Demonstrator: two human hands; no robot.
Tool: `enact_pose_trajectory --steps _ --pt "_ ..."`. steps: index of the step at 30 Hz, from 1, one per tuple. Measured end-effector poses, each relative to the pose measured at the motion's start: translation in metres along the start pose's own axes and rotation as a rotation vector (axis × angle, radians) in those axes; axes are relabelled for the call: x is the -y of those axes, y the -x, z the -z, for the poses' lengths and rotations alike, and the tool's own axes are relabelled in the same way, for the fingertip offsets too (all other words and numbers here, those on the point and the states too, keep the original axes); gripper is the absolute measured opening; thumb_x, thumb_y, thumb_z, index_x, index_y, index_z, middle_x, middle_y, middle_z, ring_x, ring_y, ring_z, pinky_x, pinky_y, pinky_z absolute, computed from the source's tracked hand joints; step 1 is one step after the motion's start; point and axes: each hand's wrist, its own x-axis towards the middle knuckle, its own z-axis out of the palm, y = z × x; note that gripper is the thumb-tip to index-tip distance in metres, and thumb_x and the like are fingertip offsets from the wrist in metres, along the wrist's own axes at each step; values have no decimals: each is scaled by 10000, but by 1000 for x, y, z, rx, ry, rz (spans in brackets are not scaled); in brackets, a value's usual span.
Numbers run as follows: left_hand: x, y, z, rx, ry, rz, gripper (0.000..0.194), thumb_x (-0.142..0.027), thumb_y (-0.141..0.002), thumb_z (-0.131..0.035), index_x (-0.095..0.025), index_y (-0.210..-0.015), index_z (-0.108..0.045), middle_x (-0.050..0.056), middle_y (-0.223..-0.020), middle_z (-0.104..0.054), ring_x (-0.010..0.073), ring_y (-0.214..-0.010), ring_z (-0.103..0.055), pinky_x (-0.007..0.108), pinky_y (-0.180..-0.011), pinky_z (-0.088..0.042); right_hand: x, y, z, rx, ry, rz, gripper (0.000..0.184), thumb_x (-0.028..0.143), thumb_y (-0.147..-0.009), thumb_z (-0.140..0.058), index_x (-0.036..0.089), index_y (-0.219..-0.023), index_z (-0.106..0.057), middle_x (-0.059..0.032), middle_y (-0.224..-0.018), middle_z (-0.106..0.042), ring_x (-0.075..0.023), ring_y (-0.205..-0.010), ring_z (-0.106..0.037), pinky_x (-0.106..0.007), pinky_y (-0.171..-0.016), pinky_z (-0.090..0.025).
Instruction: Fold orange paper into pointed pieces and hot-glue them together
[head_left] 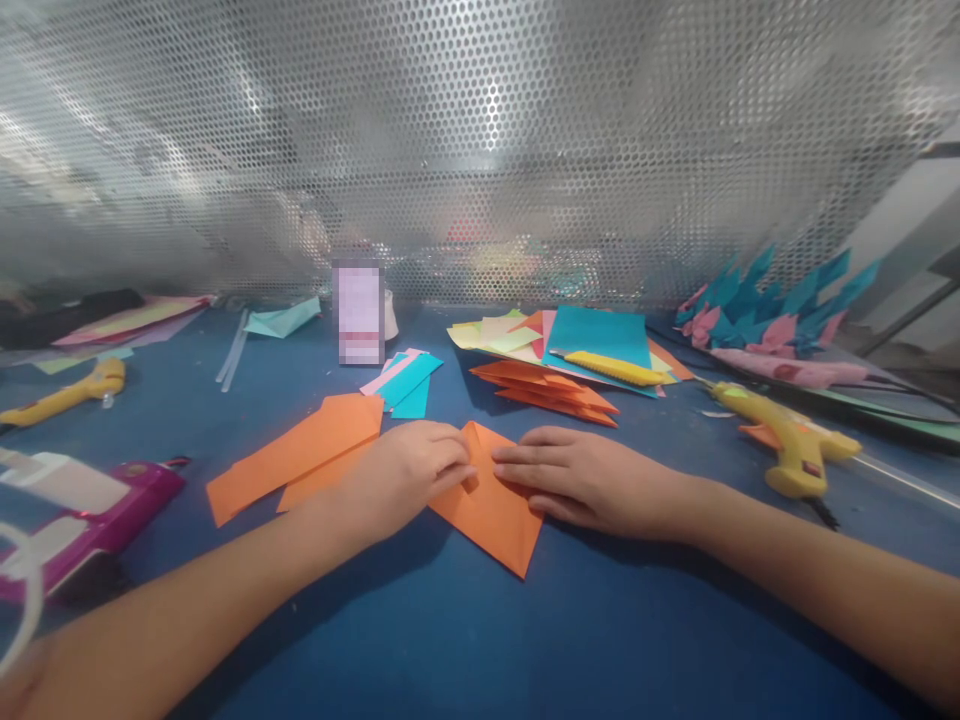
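Observation:
A folded piece of orange paper [491, 515] lies at a slant on the blue table, with a crease running up toward its far tip. My left hand [420, 465] is closed over its left edge, fingers bent and fingertips meeting the paper; the thumb is mostly hidden. Stretched flat, the fingers of my right hand [577, 475] rest on the right half of the same sheet. Just behind sits a stack of folded orange pieces [544, 392]. Orange paper strips [300, 455] lie to the left, partly behind my left forearm.
Behind are blue and pink strips [411, 383], a phone [360, 315] and coloured sheets [596, 335] under a yellow cutter [619, 367]. Yellow glue guns lie right [795, 440] and left [67, 393], near a magenta power strip [124, 515]. A perforated metal panel [480, 130] closes the back.

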Motion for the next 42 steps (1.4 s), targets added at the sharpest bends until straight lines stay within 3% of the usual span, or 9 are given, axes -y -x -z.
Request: enact_pose_trajectory --steps 8,12,17,23,42 --pt "-2 -3 -10 -71 -34 -100 389 -294 -975 -395 -163 -769 -697 43 -900 -714 150 -829 -656 267 -774 -514 2 -1 1 -13 27 37 375 253 -976 -363 78 -1241 -563 -103 -1279 -586 -218 -1132 -539 -372 -999 -415" --pt "-5 -4 -9 -90 -60 -118 367 -257 -971 -396 -156 -808 -709 53 -941 -717 160 -851 -666 277 -781 -527 1 -1 -1 -22 44 49 370 248 -978 -360 85 -1241 -562 -100 -1274 -590 -214 -1132 -547 -377 -1002 -411" --pt "-11 -2 -1 6 -45 -74 334 -201 -950 -400 -149 -857 -717 63 -1001 -707 165 -888 -670 280 -834 -534 0 -2 -1 -17 50 58 367 246 -976 -367 79 -1235 -568 -102 -1278 -587 -215 -1130 -545 -375 -1002 -409" --pt "-9 0 7 92 -14 -123 291 -194 -944 -419 -128 -1006 -695 76 -1109 -682 183 -1006 -648 292 -921 -514 -1 -1 0 -17 42 63 364 248 -976 -372 98 -1252 -556 -103 -1278 -587 -209 -1140 -539 -372 -1001 -412" --pt "-5 1 5 75 32 -168 269 -203 -938 -445 -130 -1017 -691 73 -1118 -683 178 -1051 -637 299 -973 -493 0 -1 0 12 63 81 383 267 -985 -344 102 -1273 -535 -109 -1288 -572 -215 -1157 -505 -379 -1005 -402"
